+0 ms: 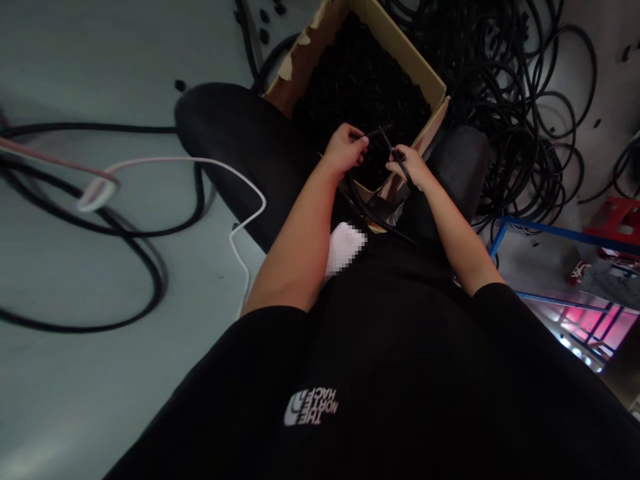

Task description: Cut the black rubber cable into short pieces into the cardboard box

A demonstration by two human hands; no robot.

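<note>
Over a cardboard box (407, 50), my left hand (345, 150) pinches a length of black tubing (357, 197) close to its end. From there the tubing bends down toward my lap. My right hand (407, 167) is closed around the handles of black scissors (387, 140), whose blades point up and left, beside the tubing's end. Whether the blades touch the tubing is hard to tell. Inside the box lies a dark heap of short black pieces (360, 80).
A tangled pile of black tubing (495, 87) covers the floor at upper right. More black tubing loops (155, 267) and a white cord (200, 160) run at left. Loose black pieces dot the floor. A blue metal frame (565, 233) and red stool (615, 223) stand at right.
</note>
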